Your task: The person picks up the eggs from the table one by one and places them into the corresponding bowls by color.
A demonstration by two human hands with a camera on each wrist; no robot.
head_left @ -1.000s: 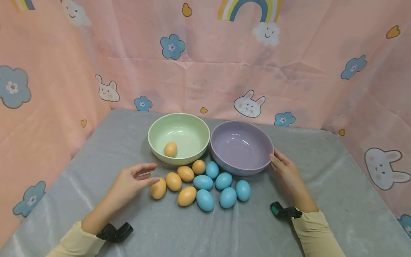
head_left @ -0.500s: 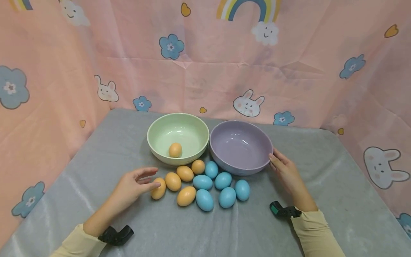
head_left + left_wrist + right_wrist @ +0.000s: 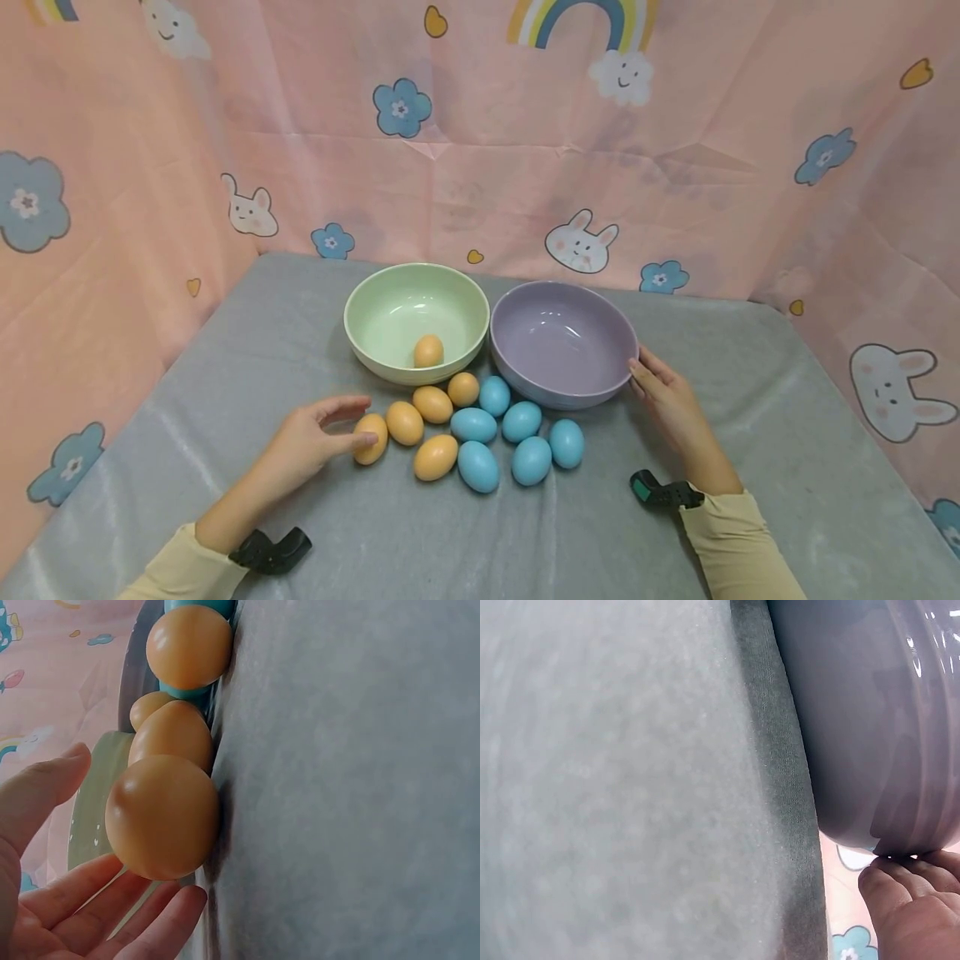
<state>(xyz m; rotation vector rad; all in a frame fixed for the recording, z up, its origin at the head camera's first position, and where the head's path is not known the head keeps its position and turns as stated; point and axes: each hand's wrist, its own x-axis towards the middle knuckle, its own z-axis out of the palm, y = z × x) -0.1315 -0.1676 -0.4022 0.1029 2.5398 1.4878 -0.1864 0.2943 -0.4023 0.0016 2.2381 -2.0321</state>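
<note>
My left hand [image 3: 303, 437] is around the leftmost orange egg [image 3: 370, 442] on the cloth. In the left wrist view its thumb [image 3: 52, 787] stands apart from that egg [image 3: 161, 817], and the other fingers reach beneath and beside it. My right hand [image 3: 678, 412] rests its fingertips against the outer right side of the purple bowl [image 3: 564, 342]. The right wrist view shows those fingers [image 3: 889, 892] touching the bowl's wall [image 3: 855, 735]. Left of it stands a green bowl [image 3: 397, 308] with one orange egg [image 3: 428, 351] inside.
Several more orange eggs [image 3: 435, 457] and several blue eggs [image 3: 478, 467] lie in a cluster before the bowls. Grey cloth [image 3: 450, 550] covers the table. A pink patterned curtain [image 3: 480, 183] hangs behind and at both sides.
The orange egg in the green bowl has rolled to the right. My left hand has shifted slightly closer around the leftmost orange egg. The right hand has stayed at the purple bowl.
</note>
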